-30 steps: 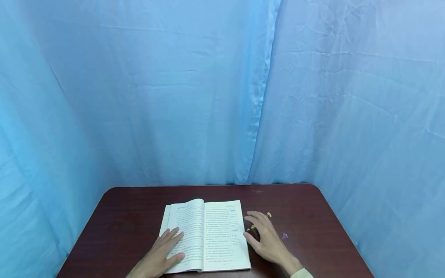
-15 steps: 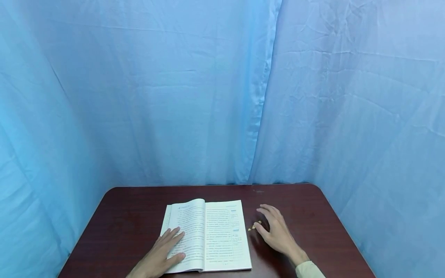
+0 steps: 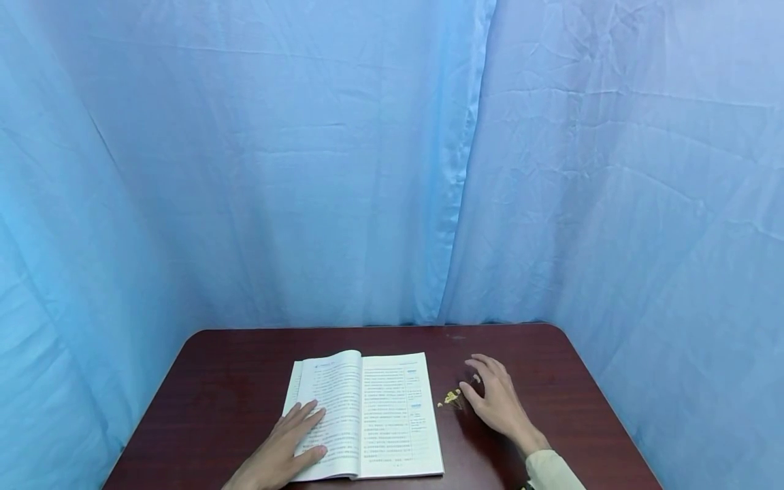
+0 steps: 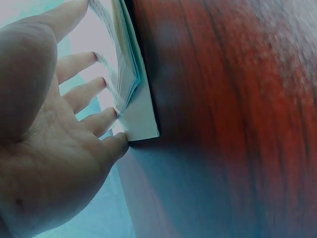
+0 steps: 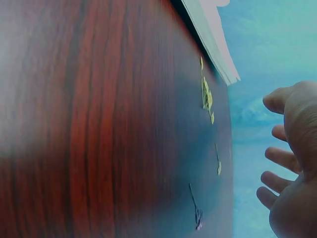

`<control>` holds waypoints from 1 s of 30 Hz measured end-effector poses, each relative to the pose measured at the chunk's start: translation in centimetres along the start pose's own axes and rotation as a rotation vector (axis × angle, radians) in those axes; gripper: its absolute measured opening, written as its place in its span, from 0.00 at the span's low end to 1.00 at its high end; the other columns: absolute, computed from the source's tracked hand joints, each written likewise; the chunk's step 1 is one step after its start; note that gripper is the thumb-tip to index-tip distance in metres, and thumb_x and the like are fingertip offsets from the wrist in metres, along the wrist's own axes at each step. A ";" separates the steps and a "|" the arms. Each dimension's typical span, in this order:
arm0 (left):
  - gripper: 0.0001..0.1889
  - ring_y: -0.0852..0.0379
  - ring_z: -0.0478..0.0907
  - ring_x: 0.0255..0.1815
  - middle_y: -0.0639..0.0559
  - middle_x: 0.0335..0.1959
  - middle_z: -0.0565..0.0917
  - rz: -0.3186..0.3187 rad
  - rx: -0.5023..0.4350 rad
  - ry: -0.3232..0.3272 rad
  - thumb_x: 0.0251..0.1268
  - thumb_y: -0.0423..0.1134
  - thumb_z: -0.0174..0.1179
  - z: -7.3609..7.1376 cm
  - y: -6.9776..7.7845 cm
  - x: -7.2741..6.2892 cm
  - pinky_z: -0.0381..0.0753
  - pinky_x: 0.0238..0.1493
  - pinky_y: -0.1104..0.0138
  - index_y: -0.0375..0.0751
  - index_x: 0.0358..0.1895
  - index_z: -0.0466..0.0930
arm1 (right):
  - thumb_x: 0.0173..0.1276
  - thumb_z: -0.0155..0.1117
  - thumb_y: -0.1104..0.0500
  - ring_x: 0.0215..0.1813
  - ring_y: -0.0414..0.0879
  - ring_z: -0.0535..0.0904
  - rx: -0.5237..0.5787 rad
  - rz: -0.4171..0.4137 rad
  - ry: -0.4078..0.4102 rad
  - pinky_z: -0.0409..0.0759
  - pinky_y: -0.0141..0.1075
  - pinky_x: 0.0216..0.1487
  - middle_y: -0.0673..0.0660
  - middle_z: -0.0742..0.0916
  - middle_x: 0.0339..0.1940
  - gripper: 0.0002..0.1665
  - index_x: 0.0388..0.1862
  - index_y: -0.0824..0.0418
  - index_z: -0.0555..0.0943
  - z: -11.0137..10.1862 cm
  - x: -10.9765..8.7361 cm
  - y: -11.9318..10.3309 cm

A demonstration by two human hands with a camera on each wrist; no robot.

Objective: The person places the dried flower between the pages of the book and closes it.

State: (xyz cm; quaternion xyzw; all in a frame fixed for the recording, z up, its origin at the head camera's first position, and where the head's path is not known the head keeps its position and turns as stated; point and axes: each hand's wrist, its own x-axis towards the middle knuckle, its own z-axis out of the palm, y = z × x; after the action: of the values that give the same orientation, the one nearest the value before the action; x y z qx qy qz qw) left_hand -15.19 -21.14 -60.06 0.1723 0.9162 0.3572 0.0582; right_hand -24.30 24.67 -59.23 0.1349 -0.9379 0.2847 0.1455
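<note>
An open book (image 3: 392,416) with printed pages lies on the table. My left hand (image 3: 282,444) rests on its left page with fingers spread; in the left wrist view the fingertips touch the page edges near the book's corner (image 4: 143,119). To the right of the book are small flowers on thin stems: a yellow sprig (image 5: 206,94), a smaller pale one (image 5: 219,167) and a purple one (image 5: 198,218). My right hand (image 3: 497,408) hovers just above and beside them, fingers loosely bent, holding nothing. In the head view it hides the purple flower.
The dark red-brown wooden table (image 3: 239,381) has rounded far corners. Light blue curtains (image 3: 343,204) hang close behind it and along both sides. A light sleeve (image 3: 551,469) covers the right forearm.
My right hand has drawn away from the book's right edge, to the right, uncovering more of the yellow flowers. The left hand and the book stay in place.
</note>
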 end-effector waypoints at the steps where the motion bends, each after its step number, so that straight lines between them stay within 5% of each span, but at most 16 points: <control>1: 0.38 0.15 0.60 0.88 0.27 0.86 0.71 0.000 -0.002 -0.002 0.78 0.53 0.72 0.0 0.0 0.0 0.58 0.82 0.18 0.34 0.81 0.77 | 0.77 0.78 0.60 0.81 0.73 0.73 0.001 0.006 -0.003 0.73 0.74 0.77 0.70 0.83 0.77 0.28 0.72 0.67 0.84 -0.1 0.1 0.2; 18: 0.39 0.16 0.59 0.89 0.28 0.87 0.70 -0.020 -0.004 -0.018 0.77 0.54 0.73 -0.2 0.0 0.0 0.58 0.83 0.19 0.35 0.82 0.76 | 0.79 0.77 0.60 0.80 0.75 0.74 -0.001 0.028 -0.014 0.73 0.76 0.77 0.72 0.84 0.76 0.29 0.74 0.69 0.82 -0.9 0.8 2.8; 30: 0.38 0.15 0.58 0.89 0.28 0.87 0.70 -0.016 -0.016 -0.025 0.78 0.53 0.72 -0.2 0.1 0.1 0.58 0.82 0.18 0.35 0.82 0.76 | 0.80 0.76 0.56 0.72 0.74 0.78 -0.040 0.140 -0.068 0.79 0.71 0.70 0.71 0.86 0.69 0.25 0.69 0.68 0.86 0.2 0.7 4.1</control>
State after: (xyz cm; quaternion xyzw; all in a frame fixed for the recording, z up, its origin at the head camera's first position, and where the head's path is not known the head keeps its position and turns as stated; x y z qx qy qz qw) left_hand -15.31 -21.17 -59.90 0.1690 0.9139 0.3617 0.0740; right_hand -26.32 27.72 -61.16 0.0758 -0.9549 0.2706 0.0961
